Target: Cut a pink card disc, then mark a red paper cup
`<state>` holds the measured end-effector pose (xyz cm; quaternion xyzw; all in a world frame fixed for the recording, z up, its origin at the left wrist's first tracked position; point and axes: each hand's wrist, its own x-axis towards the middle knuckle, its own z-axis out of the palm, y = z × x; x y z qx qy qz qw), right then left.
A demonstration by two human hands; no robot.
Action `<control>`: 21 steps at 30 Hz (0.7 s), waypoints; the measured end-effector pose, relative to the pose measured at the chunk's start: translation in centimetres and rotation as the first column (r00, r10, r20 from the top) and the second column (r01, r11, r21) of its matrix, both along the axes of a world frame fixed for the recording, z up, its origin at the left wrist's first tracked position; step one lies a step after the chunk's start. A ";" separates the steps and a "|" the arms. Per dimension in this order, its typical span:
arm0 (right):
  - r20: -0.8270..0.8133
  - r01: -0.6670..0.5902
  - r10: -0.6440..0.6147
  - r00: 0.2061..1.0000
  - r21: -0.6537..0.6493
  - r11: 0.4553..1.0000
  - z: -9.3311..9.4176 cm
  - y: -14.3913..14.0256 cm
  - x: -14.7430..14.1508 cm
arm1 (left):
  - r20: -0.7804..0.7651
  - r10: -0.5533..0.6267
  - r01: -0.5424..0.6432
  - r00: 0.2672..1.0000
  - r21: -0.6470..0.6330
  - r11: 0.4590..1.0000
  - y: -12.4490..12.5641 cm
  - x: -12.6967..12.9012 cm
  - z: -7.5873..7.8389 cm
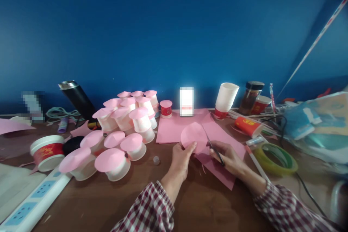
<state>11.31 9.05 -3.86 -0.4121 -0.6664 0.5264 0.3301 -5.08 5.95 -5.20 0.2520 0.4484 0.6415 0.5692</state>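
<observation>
Right now my left hand pinches the lower edge of a pink paper circle, fingers closed narrow on it, while my right hand grips a pair of scissors, blades pointing toward eleven o'clock at the circle's rim. Both sit over pink paper sheets on the tabletop. At nine o'clock stands a cluster of pink-capped cups; at three o'clock, a roll of green tape. I judge the blades could bite too deep and spoil the round edge if my pinch lets the paper twist. Whether the blades are open I cannot tell; my fingers hide the handles, and a blurred patch covers something at twelve o'clock.
</observation>
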 end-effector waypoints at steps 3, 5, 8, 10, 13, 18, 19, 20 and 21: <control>0.028 -0.003 0.003 1.000 0.018 1.000 -0.1 0.1 0.1 | -0.003 -0.002 0.002 1.000 0.015 1.000 0.0 0.0 -0.1; 0.038 0.004 -0.006 0.999 0.043 0.999 -0.1 0.2 0.1 | -0.002 -0.004 0.004 1.000 0.016 1.000 0.0 0.0 -0.1; 0.041 0.012 -0.014 0.999 0.050 0.999 0.0 0.1 0.1 | 0.000 -0.004 0.004 1.000 0.017 1.000 0.0 0.0 0.0; 0.039 0.006 -0.008 0.999 0.037 0.999 0.0 0.1 0.2 | 0.002 -0.005 0.005 1.000 0.024 1.000 0.0 0.0 0.0; 0.039 -0.001 0.000 0.999 0.030 1.000 -0.1 0.2 0.3 | 0.010 -0.005 0.005 1.000 0.030 1.000 0.0 -0.1 0.1; 0.032 -0.008 0.007 0.999 0.024 1.000 -0.5 0.4 0.4 | 0.018 0.002 -0.002 1.000 0.028 1.000 0.0 -0.1 0.2; 0.029 -0.006 0.005 1.000 0.025 1.000 -0.6 0.4 0.4 | 0.019 0.003 -0.003 1.000 0.027 1.000 0.0 -0.1 0.1; 0.027 -0.004 0.003 1.000 0.026 1.000 -0.7 0.4 0.4 | 0.022 0.003 -0.004 1.000 0.026 1.000 0.0 -0.1 0.1; 0.026 -0.001 0.000 1.000 0.027 1.000 -0.7 0.4 0.4 | 0.026 0.004 -0.005 1.000 0.024 1.000 0.1 -0.1 0.1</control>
